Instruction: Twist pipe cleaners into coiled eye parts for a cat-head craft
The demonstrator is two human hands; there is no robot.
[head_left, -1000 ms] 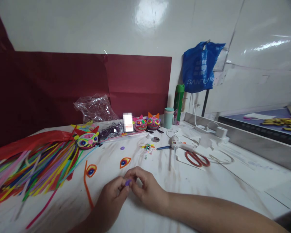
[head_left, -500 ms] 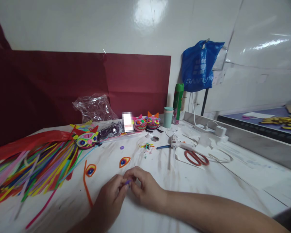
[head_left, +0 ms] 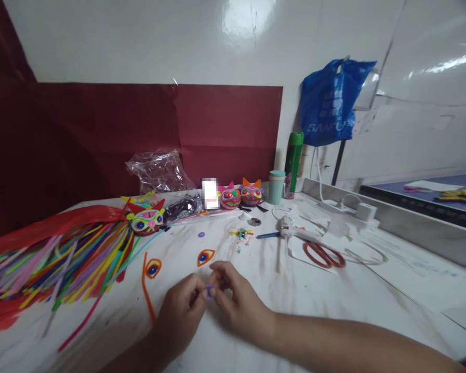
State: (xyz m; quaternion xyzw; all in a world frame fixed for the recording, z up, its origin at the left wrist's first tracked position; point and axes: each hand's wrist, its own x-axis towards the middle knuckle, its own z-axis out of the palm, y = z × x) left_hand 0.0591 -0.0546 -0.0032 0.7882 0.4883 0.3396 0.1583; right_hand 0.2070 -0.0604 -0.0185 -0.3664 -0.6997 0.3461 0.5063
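Observation:
Between my two hands is a small purple piece [head_left: 208,291], fuzzy-looking like pipe cleaner and partly hidden by fingertips. My left hand [head_left: 184,304] pinches its left side between thumb and forefinger. The thumb and curled fingers of my right hand [head_left: 243,305] close on its right side, the forefinger raised. Just beyond my hands lies an orange-rimmed eye shape [head_left: 205,257] with a blue centre. A second eye shape [head_left: 153,269] rests further left, beside a bent orange strip [head_left: 147,292]. A small purple coil [head_left: 201,234] sits farther back.
Red-handled scissors [head_left: 324,255] and a white glue gun [head_left: 289,228] lie to the right. A decorated head with colourful streamers [head_left: 145,220] covers the left. Along the back stand two decorated heads [head_left: 241,196], a green cup [head_left: 276,187] and a green can [head_left: 294,160].
The view has shifted slightly, so the scene sits further right. My right fingers have spread a little, and more of the purple piece shows between my hands.

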